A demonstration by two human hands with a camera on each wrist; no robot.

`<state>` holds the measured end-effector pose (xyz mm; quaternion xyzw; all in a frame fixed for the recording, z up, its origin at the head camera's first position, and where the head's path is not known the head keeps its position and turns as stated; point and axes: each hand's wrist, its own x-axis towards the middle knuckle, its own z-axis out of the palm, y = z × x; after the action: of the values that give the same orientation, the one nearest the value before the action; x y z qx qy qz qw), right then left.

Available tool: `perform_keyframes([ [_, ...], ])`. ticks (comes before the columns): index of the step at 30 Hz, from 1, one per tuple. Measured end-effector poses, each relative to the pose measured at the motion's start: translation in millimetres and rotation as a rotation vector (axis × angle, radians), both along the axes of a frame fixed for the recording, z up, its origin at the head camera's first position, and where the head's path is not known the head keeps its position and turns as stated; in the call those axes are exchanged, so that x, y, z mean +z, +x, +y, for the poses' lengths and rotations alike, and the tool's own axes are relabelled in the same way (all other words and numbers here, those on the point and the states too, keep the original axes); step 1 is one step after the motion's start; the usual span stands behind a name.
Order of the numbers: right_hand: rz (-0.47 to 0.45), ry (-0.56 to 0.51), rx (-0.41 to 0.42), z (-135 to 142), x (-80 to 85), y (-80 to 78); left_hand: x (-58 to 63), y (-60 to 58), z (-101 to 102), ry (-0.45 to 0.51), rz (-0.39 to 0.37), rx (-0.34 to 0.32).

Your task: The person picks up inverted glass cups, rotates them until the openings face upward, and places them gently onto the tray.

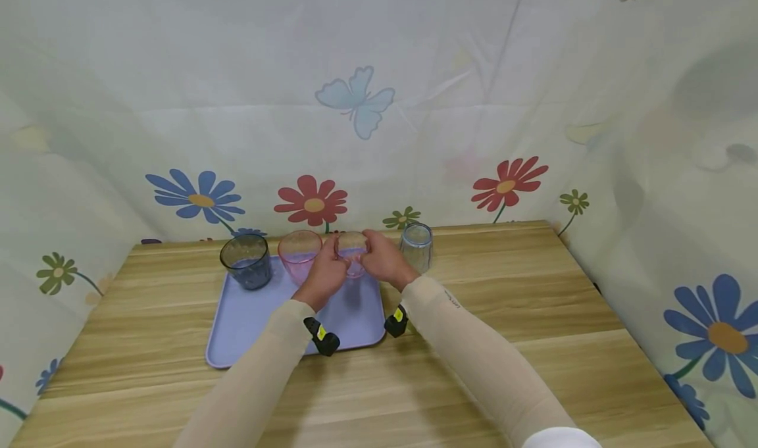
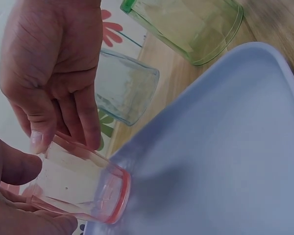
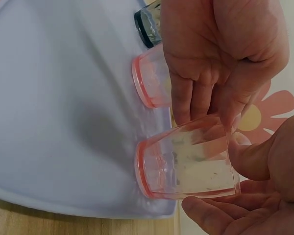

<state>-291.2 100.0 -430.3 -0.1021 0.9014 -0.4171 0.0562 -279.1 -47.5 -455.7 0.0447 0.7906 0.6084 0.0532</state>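
Both hands hold a pale pink glass (image 1: pixel 353 264) by its upper part, one on each side, at the far right of the lilac tray (image 1: pixel 251 323). My left hand (image 1: pixel 326 273) curls fingers and thumb at its rim. On the opposite side, my right hand (image 1: pixel 383 256) grips the same rim. In the right wrist view, the glass (image 3: pixel 186 164) has its mouth up and its thick base right at the tray. Left of it stands another pink glass (image 1: pixel 299 254), partly behind the left hand. A dark grey glass (image 1: pixel 247 264) stands at the tray's far left.
Beyond the tray's right side, a clear bluish glass (image 1: pixel 417 247) stands upside down on the wooden table (image 1: pixel 521 316). A green glass (image 2: pixel 191 29) shows beside the tray in the left wrist view. A flowered cloth (image 1: pixel 438 158) hangs behind the table.
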Motion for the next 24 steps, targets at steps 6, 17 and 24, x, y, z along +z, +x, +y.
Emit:
perform_keyframes([
  [6,-0.009,-0.004,0.013,-1,-0.6,-0.2,-0.5,-1.0,0,0.029,-0.009,-0.001],
  [17,0.013,0.076,0.065,-1,-3.0,-4.2,3.4,3.5,2,-0.106,-0.028,0.028],
  [24,0.019,0.132,0.083,1,1.2,1.1,10.1,8.4,6,-0.231,0.048,0.029],
])
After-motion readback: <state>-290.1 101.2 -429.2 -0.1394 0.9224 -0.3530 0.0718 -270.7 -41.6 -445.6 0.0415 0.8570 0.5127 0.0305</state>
